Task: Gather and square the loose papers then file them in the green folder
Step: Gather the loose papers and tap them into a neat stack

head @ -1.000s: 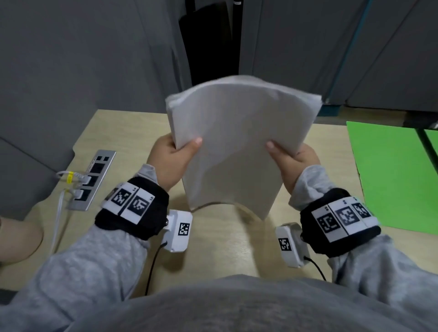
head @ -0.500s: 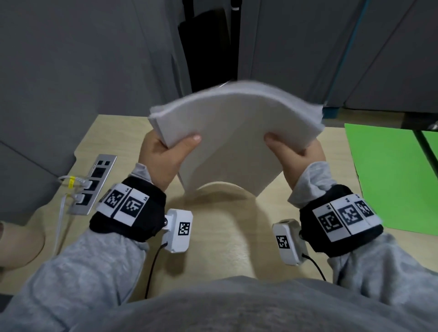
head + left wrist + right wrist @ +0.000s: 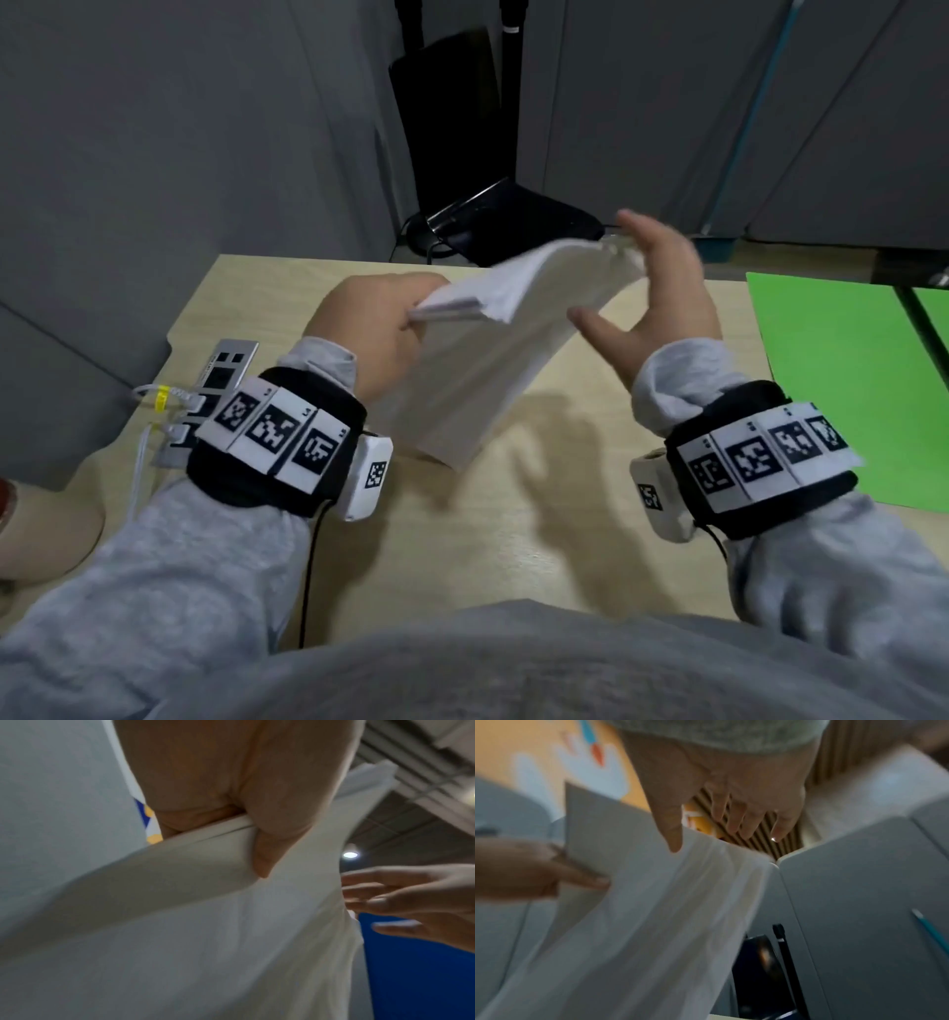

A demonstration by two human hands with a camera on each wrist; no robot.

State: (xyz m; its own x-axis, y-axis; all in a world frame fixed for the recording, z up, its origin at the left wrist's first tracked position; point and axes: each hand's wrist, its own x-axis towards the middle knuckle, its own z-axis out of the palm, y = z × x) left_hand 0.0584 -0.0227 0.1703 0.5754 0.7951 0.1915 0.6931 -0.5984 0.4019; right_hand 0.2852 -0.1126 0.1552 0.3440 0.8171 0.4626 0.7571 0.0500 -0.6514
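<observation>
Desk point(image 3: 539, 514) carries one green folder point(image 3: 847, 390), lying flat at its right side, well apart from the work. One stack of papers point(image 3: 493, 360) is held above the desk, tilted, sheets too many to count. Left hand point(image 3: 375, 334) has its grip clamped on the stack's left edge, thumb over the top sheet. Right hand point(image 3: 662, 303) is spread, fingers straight, against the stack's far right edge, holding nothing. Step in hand, by judgement: squaring, with edges not yet flush. Next move calls for tapping the edges true, then carrying the stack right to the folder. Two hands, one stack, one folder.
</observation>
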